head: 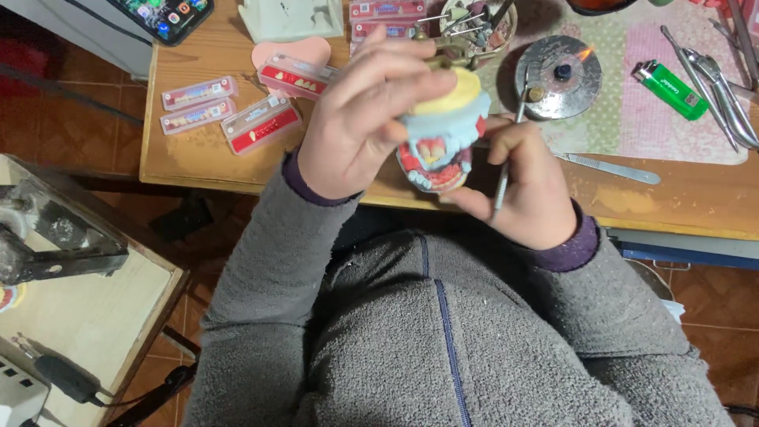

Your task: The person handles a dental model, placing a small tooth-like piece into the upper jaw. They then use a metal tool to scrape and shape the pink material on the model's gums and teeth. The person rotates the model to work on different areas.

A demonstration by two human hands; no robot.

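My left hand (360,119) grips a dental model (443,134) from above: pale blue plaster casts with a yellow base, red wax gums and a few cream teeth. The model is held in the air over the front edge of the wooden bench (205,150). My right hand (526,186) supports the model from below and the right. It also pinches a thin metal instrument (510,142) whose shaft points up past the model. Grey fleece sleeves with purple cuffs cover both arms.
A small burner (561,75) with a lit flame stands on a patterned mat beside a green lighter (670,89). Metal tools (723,79) lie at the right, a scalpel (609,166) nearer. Several tooth-card boxes (261,122) lie at the left. A low side table (95,316) is lower left.
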